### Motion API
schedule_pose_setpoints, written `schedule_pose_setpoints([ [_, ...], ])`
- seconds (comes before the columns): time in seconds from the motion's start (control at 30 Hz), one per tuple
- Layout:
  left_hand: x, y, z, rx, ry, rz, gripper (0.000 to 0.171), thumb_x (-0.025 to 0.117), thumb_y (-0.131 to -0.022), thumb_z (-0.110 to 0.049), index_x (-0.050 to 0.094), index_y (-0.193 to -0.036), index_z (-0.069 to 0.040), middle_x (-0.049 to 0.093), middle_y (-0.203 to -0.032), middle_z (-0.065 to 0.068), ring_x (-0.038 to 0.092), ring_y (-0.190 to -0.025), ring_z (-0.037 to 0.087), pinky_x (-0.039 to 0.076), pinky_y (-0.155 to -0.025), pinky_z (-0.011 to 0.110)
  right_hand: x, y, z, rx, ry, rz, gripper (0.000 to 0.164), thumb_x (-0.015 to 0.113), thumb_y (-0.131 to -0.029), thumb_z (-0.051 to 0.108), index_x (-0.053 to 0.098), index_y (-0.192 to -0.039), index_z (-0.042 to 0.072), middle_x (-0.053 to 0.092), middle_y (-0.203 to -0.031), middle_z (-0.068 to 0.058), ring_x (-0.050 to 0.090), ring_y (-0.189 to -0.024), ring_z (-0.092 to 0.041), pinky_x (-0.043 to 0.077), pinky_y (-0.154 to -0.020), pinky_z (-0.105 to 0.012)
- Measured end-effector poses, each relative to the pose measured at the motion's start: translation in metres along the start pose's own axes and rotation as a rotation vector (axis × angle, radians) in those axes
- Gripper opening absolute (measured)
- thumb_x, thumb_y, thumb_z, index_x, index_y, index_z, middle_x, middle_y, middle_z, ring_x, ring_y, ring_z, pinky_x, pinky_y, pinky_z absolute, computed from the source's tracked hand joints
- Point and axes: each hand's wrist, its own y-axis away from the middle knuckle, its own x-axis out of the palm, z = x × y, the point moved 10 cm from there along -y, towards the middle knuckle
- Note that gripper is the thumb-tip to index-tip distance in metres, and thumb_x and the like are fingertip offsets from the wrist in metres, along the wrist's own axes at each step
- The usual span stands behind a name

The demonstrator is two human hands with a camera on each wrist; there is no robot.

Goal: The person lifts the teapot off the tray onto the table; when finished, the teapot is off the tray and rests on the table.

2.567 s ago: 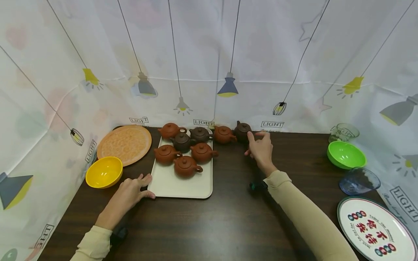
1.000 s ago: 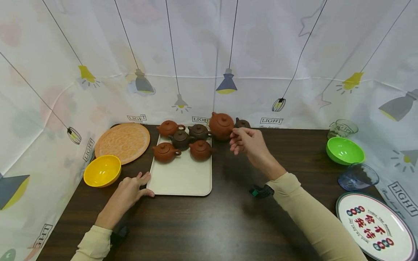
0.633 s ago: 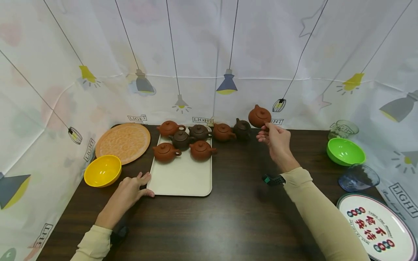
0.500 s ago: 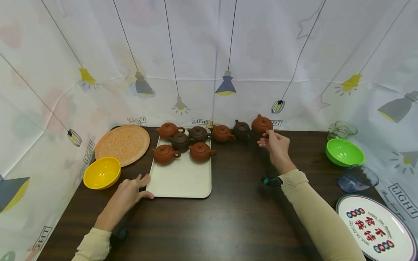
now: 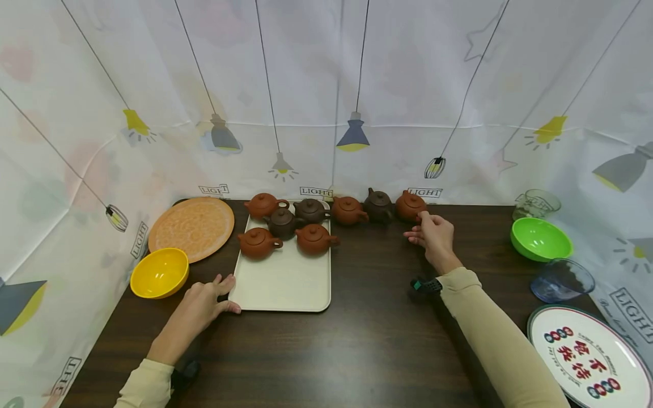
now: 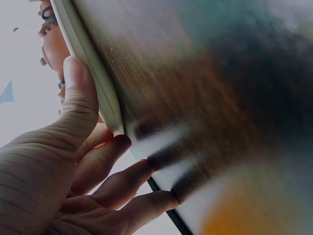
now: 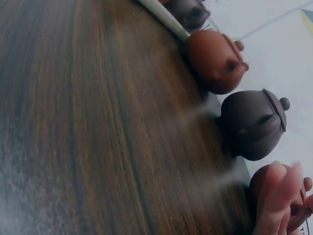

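From my seat, the tightest spot is the table's (image 5: 357,345) far edge: a dark teapot (image 5: 377,205) sits just left of the held teapot (image 5: 409,205), and white cloth (image 5: 306,85) printed with lamps hangs right behind them. Next along that edge I see a plain red teapot (image 5: 348,211), near the right edge of the cream tray (image 5: 280,283). The tray's far half is crowded: two smaller dark pots (image 5: 282,223) close together, with three reddish pots (image 5: 314,239) at its far left corner, left edge and right edge.

Toward the table's far left corner lies a round orange board (image 5: 193,228), a yellow bowl (image 5: 160,273) just nearer. Down the right edge I count a clear glass (image 5: 542,201), a green bowl (image 5: 541,239), a blue cup (image 5: 561,280) and a white plate (image 5: 558,317), all well apart from the teapots.

The right forearm slants in from the table's near right, left of the plate. The right hand's (image 5: 435,238) grip pinches the held teapot's handle between thumb and forefinger; the pot looks upright at the far edge. The left hand (image 5: 201,300) is spread around the tray's near left corner, thumb and forefinger touching it, other fingertips on the table.
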Motion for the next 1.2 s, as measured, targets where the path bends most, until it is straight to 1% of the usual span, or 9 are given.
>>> schedule_pose_setpoints([
  [0.13,0.001,0.000,0.001,-0.021,0.027,0.021,0.065,0.089,-0.078,-0.024,0.070,-0.134,0.006,0.073,-0.132,0.024,0.074,-0.119,0.046,0.063,-0.091,0.055,-0.004,0.011,0.015,-0.151,0.153,-0.111,0.029,0.059,-0.105,0.047,0.048,-0.117,0.022,0.067,-0.083,-0.005,0.066,-0.045,-0.009,0.055,-0.045,-0.024],
  [0.23,0.001,0.001,0.001,-0.021,0.033,0.029,0.065,0.088,-0.079,-0.024,0.069,-0.134,0.006,0.072,-0.133,0.024,0.073,-0.121,0.045,0.063,-0.091,0.054,0.019,0.029,0.031,-0.328,0.238,-0.060,0.025,0.061,-0.106,0.043,0.055,-0.111,0.019,0.067,-0.067,-0.002,0.060,-0.039,-0.012,0.048,-0.040,-0.026],
  [0.33,0.000,0.002,0.002,-0.021,0.033,0.029,0.064,0.088,-0.079,-0.024,0.070,-0.133,0.006,0.072,-0.133,0.024,0.073,-0.121,0.045,0.063,-0.091,0.054,0.074,0.052,0.033,-0.390,0.251,0.228,0.032,0.060,-0.110,0.037,0.062,-0.115,0.006,0.061,-0.060,0.000,0.061,-0.043,-0.015,0.047,-0.041,-0.028],
  [0.43,0.000,0.003,0.002,-0.022,0.029,0.023,0.064,0.088,-0.078,-0.023,0.070,-0.133,0.006,0.072,-0.133,0.024,0.073,-0.121,0.045,0.063,-0.091,0.055,0.129,0.078,0.013,-0.272,0.278,0.556,0.045,0.055,-0.113,0.041,0.060,-0.130,-0.001,0.061,-0.071,-0.004,0.066,-0.054,-0.019,0.048,-0.044,-0.029],
  [0.57,0.002,0.002,0.002,-0.016,0.031,0.025,0.064,0.088,-0.079,-0.023,0.070,-0.134,0.005,0.072,-0.133,0.025,0.072,-0.121,0.047,0.063,-0.091,0.055,0.169,0.100,-0.015,-0.143,0.400,0.746,0.047,0.053,-0.113,0.045,0.060,-0.131,0.002,0.062,-0.081,-0.008,0.070,-0.064,-0.021,0.050,-0.049,-0.028],
  [0.67,0.002,0.002,0.001,-0.013,0.041,0.027,0.065,0.088,-0.080,-0.024,0.069,-0.134,0.006,0.072,-0.134,0.024,0.072,-0.122,0.046,0.063,-0.092,0.055,0.183,0.107,-0.024,-0.134,0.451,0.775,0.040,0.055,-0.113,0.038,0.064,-0.117,0.000,0.063,-0.080,-0.009,0.071,-0.066,-0.022,0.051,-0.050,-0.028],
  [0.83,0.004,0.002,-0.003,-0.015,0.064,0.029,0.064,0.087,-0.079,-0.023,0.069,-0.133,0.007,0.072,-0.133,0.024,0.072,-0.123,0.046,0.062,-0.093,0.054,0.186,0.106,-0.030,-0.112,0.394,0.747,0.034,0.053,-0.112,0.028,0.066,-0.105,-0.004,0.063,-0.077,-0.009,0.067,-0.063,-0.019,0.048,-0.050,-0.028],
  [1.03,0.006,0.000,-0.006,-0.007,0.072,0.043,0.065,0.087,-0.079,-0.023,0.068,-0.134,0.007,0.071,-0.134,0.024,0.071,-0.123,0.047,0.063,-0.092,0.054,0.179,0.107,-0.028,-0.096,0.349,0.746,0.036,0.053,-0.111,0.025,0.063,-0.103,-0.009,0.060,-0.074,-0.005,0.060,-0.061,-0.017,0.045,-0.051,-0.026],
  [1.2,0.001,0.001,-0.003,-0.019,0.037,0.043,0.067,0.088,-0.078,-0.025,0.069,-0.135,0.006,0.072,-0.132,0.027,0.073,-0.121,0.047,0.063,-0.091,0.056,0.172,0.109,-0.009,-0.086,0.262,0.759,0.042,0.057,-0.111,0.027,0.059,-0.108,-0.015,0.059,-0.072,-0.005,0.059,-0.061,-0.016,0.045,-0.052,-0.025],
])
